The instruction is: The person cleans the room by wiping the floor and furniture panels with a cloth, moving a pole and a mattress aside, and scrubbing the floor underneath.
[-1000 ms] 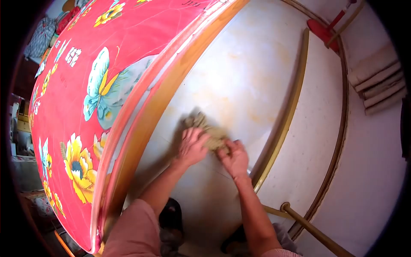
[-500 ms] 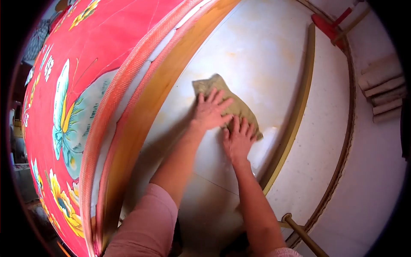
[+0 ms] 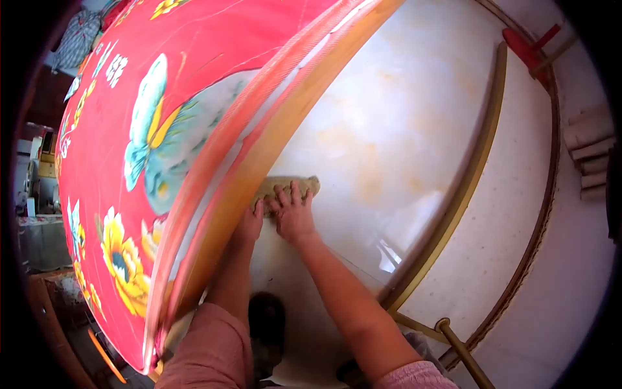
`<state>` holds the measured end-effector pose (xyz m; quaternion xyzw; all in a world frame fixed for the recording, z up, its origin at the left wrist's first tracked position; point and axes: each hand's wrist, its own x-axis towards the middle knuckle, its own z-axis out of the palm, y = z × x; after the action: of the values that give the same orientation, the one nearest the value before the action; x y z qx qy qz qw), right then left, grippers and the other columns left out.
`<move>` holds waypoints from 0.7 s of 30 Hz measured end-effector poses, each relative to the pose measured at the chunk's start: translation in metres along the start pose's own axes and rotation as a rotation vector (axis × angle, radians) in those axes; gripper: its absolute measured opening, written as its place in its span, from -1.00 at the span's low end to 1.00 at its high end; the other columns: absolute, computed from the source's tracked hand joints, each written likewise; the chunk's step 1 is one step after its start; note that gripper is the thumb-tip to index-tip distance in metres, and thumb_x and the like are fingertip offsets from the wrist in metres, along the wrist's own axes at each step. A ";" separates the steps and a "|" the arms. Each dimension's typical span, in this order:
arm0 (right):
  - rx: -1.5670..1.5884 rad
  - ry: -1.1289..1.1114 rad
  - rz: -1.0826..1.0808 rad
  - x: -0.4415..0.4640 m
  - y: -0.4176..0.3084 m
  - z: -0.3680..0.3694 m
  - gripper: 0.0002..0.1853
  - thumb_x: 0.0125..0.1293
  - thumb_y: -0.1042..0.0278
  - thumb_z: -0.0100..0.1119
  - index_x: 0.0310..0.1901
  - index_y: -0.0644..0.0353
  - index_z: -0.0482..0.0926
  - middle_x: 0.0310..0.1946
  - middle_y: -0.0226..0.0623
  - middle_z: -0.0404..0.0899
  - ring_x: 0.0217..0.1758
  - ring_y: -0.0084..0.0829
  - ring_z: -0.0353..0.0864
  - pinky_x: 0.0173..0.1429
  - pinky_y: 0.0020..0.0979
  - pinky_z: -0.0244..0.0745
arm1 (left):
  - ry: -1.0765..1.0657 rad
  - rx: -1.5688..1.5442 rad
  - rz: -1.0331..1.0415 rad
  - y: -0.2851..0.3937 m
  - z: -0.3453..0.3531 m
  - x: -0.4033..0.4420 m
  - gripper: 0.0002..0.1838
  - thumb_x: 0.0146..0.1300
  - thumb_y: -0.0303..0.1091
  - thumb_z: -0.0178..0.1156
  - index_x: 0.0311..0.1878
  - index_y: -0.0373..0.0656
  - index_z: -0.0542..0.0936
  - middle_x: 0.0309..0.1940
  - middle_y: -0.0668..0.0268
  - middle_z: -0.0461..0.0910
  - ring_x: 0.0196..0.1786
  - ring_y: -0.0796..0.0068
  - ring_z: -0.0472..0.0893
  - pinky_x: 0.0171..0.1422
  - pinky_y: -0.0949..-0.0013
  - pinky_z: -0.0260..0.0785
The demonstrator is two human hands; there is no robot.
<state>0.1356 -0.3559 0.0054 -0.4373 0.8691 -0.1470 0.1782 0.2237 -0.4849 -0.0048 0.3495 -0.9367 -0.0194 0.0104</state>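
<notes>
An olive-brown cloth point(image 3: 310, 184) lies bunched on the shiny floor, close against the wooden bed side. My right hand point(image 3: 295, 219) presses down on it from above with its fingers spread. Beside it, my left hand point(image 3: 249, 225) reaches to the cloth's left part at the bed's edge. Some of its fingers are hidden by the wooden board; those that show are stretched out. The cloth's left end is out of sight beneath the bed edge.
A bed with a red flowered cover point(image 3: 214, 39) and wooden side board point(image 3: 311, 107) fills the left. A gold-coloured rail point(image 3: 476, 175) borders a pale raised strip on the right. A red dustpan-like object point(image 3: 525, 52) stands far right, near rolled material point(image 3: 589, 146). A dark shoe point(image 3: 267, 318) is below.
Both hands and the cloth have moved left and nearer, from the middle of the floor to the bed's edge. The cloth is now more bunched. The camera view has shifted slightly.
</notes>
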 end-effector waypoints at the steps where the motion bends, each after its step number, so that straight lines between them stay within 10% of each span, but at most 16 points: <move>1: 0.014 -0.020 -0.019 -0.014 -0.010 0.004 -0.45 0.38 0.11 0.01 0.41 -0.26 0.30 0.49 -0.42 0.13 0.60 0.00 -0.15 0.48 0.38 -0.23 | -0.021 0.018 -0.021 -0.005 -0.004 -0.019 -0.32 0.41 0.12 -0.03 0.45 -0.09 0.24 0.32 -0.16 0.25 0.34 -0.22 0.25 0.39 -0.22 0.08; 11: 0.209 0.114 0.016 -0.164 -0.070 0.058 -0.54 0.05 0.29 0.24 0.08 -0.06 0.58 -0.05 -0.31 0.55 0.04 -0.21 0.49 0.24 0.00 0.33 | -0.336 0.016 -0.054 -0.025 -0.035 -0.182 -0.51 0.30 0.04 0.13 0.02 -0.22 0.50 -0.12 -0.04 0.56 -0.05 -0.09 0.56 0.04 -0.09 0.41; 15: 0.590 -0.155 0.156 -0.155 -0.027 0.033 -0.64 0.02 0.30 0.17 -0.08 0.02 0.67 -0.17 -0.18 0.66 -0.07 -0.16 0.61 0.12 -0.22 0.48 | -0.447 -0.203 0.054 -0.023 -0.047 -0.173 -0.60 0.23 0.03 0.19 -0.26 -0.18 0.57 -0.36 0.00 0.62 -0.26 -0.06 0.61 -0.10 -0.10 0.46; 18: 0.856 -0.329 0.274 -0.127 0.026 -0.043 -0.64 0.09 0.27 0.06 -0.06 0.05 0.67 -0.05 -0.18 0.68 0.05 -0.11 0.63 0.13 -0.30 0.50 | -0.264 -0.329 0.132 0.013 -0.054 -0.128 -0.62 0.19 0.04 0.20 -0.37 -0.13 0.59 -0.40 0.04 0.64 -0.30 -0.05 0.62 -0.14 -0.09 0.45; 21: 0.638 0.002 0.314 -0.097 0.065 -0.086 -0.67 0.14 0.22 0.09 -0.05 -0.08 0.66 -0.06 -0.21 0.67 0.00 -0.13 0.63 0.12 -0.22 0.50 | -0.081 -0.319 0.222 0.071 -0.055 -0.057 -0.63 0.21 0.04 0.18 -0.31 -0.12 0.60 -0.40 0.12 0.66 -0.28 -0.01 0.63 -0.19 -0.07 0.44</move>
<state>0.1062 -0.2312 0.0731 -0.2208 0.8361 -0.3824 0.3255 0.2224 -0.3956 0.0527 0.2367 -0.9543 -0.1801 0.0298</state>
